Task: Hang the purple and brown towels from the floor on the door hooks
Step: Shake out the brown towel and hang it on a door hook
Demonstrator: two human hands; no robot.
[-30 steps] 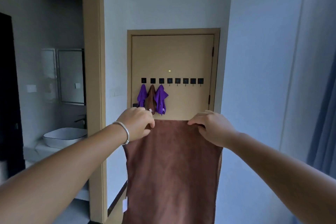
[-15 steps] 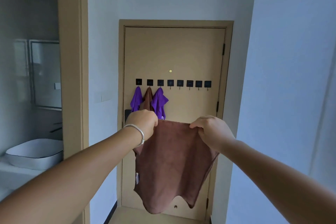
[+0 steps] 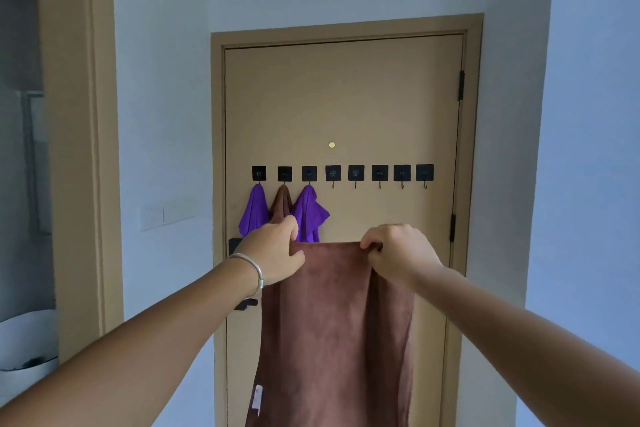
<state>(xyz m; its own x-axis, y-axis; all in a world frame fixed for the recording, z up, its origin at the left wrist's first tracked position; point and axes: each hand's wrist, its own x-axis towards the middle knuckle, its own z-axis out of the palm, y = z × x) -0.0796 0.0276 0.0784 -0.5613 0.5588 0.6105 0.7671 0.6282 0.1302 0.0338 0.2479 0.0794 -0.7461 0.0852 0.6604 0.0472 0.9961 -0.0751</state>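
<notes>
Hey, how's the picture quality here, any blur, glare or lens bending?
Head view: dim, bluish, even light with no glare; wide-angle bending bows the door frame; hooks and brown towel fairly sharp; forearms at the bottom corners look soft and stretched.

A brown towel [image 3: 337, 329] hangs flat in front of the door [image 3: 346, 97], its top edge held level below the row of black hooks [image 3: 356, 173]. Two purple towels [image 3: 306, 213] and a smaller brown towel [image 3: 281, 203] hang bunched from the three leftmost hooks.

No readable text anywhere. Small white tag [image 3: 257, 398] on hanging brown terry towel [image 3: 337, 329], at its 7 o'clock corner, too blurred to read.
</notes>
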